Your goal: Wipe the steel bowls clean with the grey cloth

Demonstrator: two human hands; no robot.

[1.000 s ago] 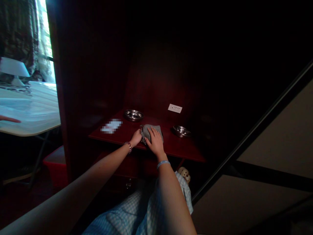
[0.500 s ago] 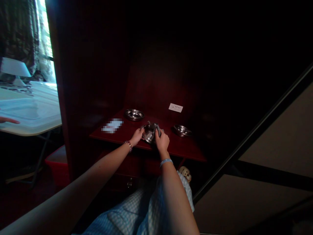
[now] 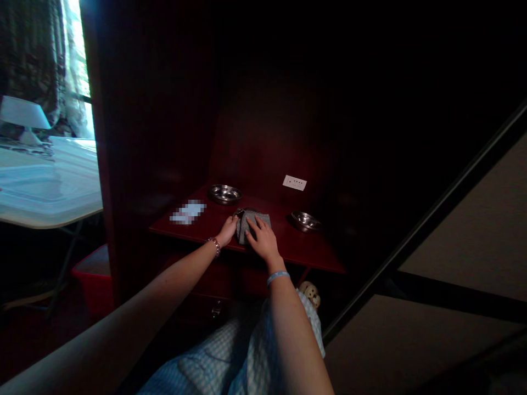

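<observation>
Pinching the partly covered metal piece [image 3: 239, 212] by its rim suits it: likely stiff, light and slippery. The gray cloth [image 3: 242, 230] over it looks soft. Left hand [image 3: 226, 231]: closed on the rim. Right hand [image 3: 265, 242]: open, fingers spread on the cloth. Location: near the shelf [image 3: 290, 244] front edge; bowls [image 3: 224, 195] [image 3: 305, 221] stand apart, leaving lateral clearance.

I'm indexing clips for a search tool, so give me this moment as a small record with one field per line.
left hand: at a metal rim, seemingly gripping it
right hand: fingers spread on a grey cloth
surface: dark red shelf
far left dish: shiny metal, on the shelf
right dish: shiny metal, on the shelf
wall: white socket plate
pixelated patch: contents cannot be told
background: white lamp
</observation>
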